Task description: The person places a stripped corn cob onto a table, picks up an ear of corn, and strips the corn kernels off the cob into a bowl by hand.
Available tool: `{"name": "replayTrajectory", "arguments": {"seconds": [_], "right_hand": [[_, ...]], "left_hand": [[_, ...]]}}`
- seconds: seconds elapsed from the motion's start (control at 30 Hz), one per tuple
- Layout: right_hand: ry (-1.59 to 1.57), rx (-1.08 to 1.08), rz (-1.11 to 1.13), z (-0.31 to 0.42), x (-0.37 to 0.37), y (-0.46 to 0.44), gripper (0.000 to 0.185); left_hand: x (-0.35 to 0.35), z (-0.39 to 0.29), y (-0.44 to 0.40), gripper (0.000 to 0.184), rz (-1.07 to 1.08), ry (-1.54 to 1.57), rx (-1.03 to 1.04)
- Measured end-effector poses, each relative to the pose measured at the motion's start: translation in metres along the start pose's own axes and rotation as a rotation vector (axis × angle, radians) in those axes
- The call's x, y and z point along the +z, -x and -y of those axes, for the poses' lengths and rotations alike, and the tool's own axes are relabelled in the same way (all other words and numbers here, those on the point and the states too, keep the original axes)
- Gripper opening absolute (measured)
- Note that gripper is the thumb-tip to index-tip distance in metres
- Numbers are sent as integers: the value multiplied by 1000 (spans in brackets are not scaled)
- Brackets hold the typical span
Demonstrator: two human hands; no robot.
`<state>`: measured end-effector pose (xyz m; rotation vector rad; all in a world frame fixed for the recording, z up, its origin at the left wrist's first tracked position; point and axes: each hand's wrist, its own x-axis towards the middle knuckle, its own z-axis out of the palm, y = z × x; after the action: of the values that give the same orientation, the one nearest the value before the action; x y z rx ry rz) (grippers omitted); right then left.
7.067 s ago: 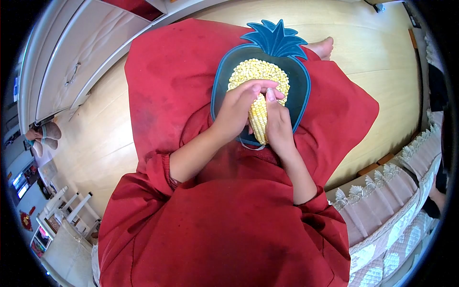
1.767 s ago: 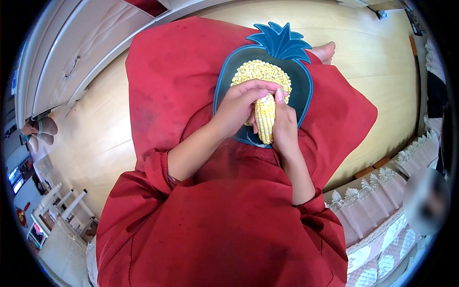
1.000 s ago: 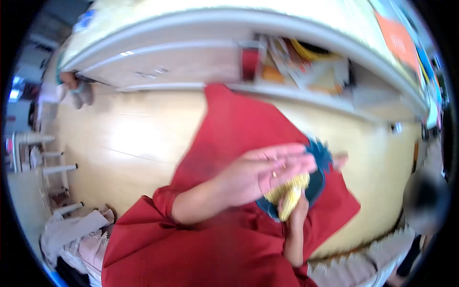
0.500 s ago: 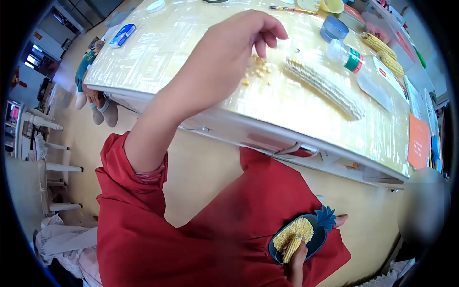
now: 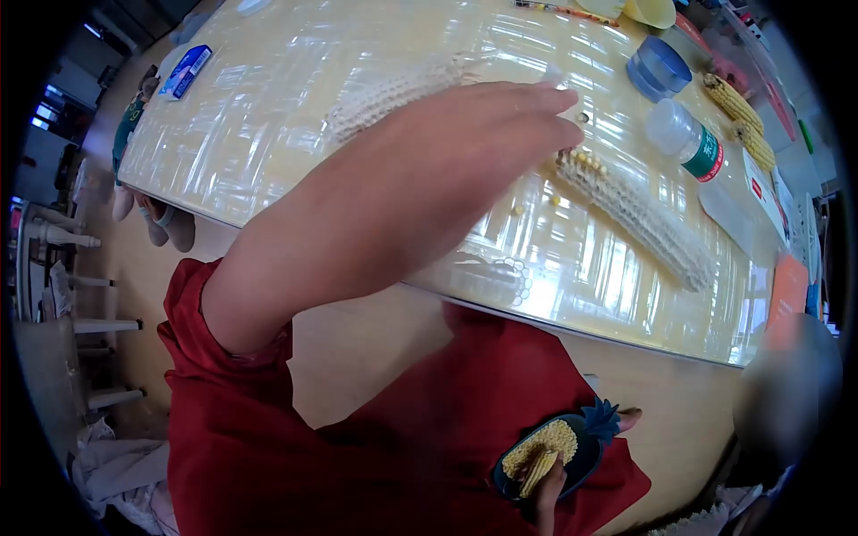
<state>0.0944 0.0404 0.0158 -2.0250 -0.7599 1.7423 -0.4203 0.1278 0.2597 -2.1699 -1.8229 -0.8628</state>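
Left hand off corn, over tabletop

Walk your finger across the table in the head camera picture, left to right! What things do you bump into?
A small blue box → a pale, stripped corn cob, partly hidden → a round blue container → two yellow corn cobs.

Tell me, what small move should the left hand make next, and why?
I'd probably bring the left hand to the loose kernels: they lie close by on the table, while the right hand is occupied, holding a corn cob at the bowl.
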Motion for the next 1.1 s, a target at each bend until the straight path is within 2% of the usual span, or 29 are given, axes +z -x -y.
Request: {"name": "replayTrajectory", "arguments": {"seconds": [0.17, 0.37, 0.47, 0.6, 0.73, 0.87, 1.03, 1.1], "right_hand": [[43, -15, 26, 20, 11, 12, 53], [102, -37, -12, 14, 5, 10, 49], [135, -55, -27, 12, -1, 12, 48], [165, -78, -38, 8, -6, 15, 46], [112, -63, 34, 5, -6, 14, 47], [97, -76, 127, 6, -14, 18, 49], [31, -37, -77, -1, -7, 6, 55], [14, -66, -95, -4, -8, 1, 57]], "left_hand": [[-2, -6, 0, 44, 19, 54, -12], [1, -5, 1, 37, -28, 116, 14], [-2, -3, -3, 41, 15, -36, 95], [-2, -1, -8, 42, -92, -48, 126], [-19, -11, -9, 41, -77, -102, 86], [-5, 6, -11, 42, -208, -170, 186], [-11, -4, -4, 42, -106, -58, 59], [-13, 0, -4, 39, -88, -44, 91]]}}
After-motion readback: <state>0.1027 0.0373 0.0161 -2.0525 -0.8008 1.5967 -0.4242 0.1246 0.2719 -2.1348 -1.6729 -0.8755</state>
